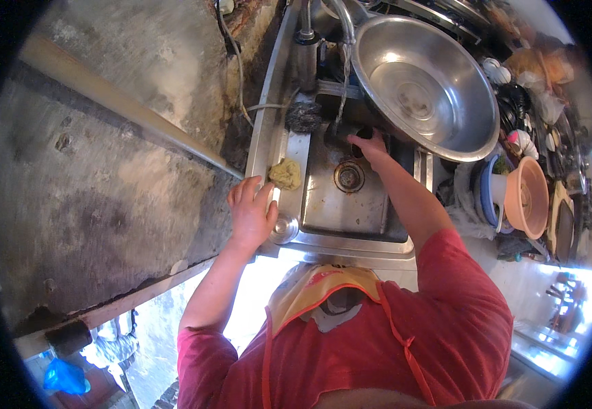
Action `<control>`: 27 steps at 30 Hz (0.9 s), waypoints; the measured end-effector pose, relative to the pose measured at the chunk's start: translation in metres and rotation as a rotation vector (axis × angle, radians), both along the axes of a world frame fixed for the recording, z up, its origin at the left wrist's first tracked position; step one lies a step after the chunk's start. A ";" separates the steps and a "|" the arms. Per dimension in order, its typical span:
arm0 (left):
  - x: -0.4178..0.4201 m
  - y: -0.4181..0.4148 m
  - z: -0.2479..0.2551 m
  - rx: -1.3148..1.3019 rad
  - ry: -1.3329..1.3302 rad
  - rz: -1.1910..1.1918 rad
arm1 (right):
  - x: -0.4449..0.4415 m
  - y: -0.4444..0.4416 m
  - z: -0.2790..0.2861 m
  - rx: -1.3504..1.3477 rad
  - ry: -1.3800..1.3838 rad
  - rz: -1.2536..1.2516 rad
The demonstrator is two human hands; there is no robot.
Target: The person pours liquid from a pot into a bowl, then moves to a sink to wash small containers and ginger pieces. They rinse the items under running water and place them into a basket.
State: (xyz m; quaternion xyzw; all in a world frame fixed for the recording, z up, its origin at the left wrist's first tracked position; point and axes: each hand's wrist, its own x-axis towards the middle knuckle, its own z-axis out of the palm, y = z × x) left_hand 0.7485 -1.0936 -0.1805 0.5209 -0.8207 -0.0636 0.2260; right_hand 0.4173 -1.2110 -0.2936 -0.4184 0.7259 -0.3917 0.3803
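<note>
My right hand (pixel 372 148) is inside the stainless-steel sink basin (pixel 344 209), with thumb and fingers around a dark round object (pixel 361 145). Shadow hides what kind of object it is. Beside it, a stream of water (pixel 344 87) falls from the curved metal faucet (pixel 346 23). My left hand (pixel 252 209) is at the sink's left rim, fingers apart and holding nothing. Just right of its fingertips lies a crumpled yellow cloth or sponge (pixel 285 174). Farther back on the same ledge sits a dark scouring pad (pixel 303 117). The drain (pixel 349 177) is uncovered.
A large stainless-steel basin (pixel 423 87) overhangs the sink's back right. Farther right stand a peach plastic bowl (pixel 527 198) and a blue basin (pixel 488 191). A stained wall (pixel 122 168) with a diagonal pipe (pixel 137 110) borders the left. A round metal lid (pixel 284 228) occupies the front-left sink corner.
</note>
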 end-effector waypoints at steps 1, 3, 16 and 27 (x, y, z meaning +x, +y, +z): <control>0.002 0.002 -0.001 0.008 -0.003 0.019 | 0.004 0.003 0.006 0.067 -0.123 -0.042; 0.002 0.004 -0.001 -0.004 -0.008 0.043 | 0.010 0.008 0.013 0.203 -0.366 -0.137; 0.001 0.005 0.001 -0.029 0.026 0.151 | 0.039 -0.015 -0.014 0.348 -1.001 -0.472; 0.002 0.005 -0.006 -0.047 0.049 0.147 | 0.033 -0.003 -0.030 0.370 -0.957 -0.523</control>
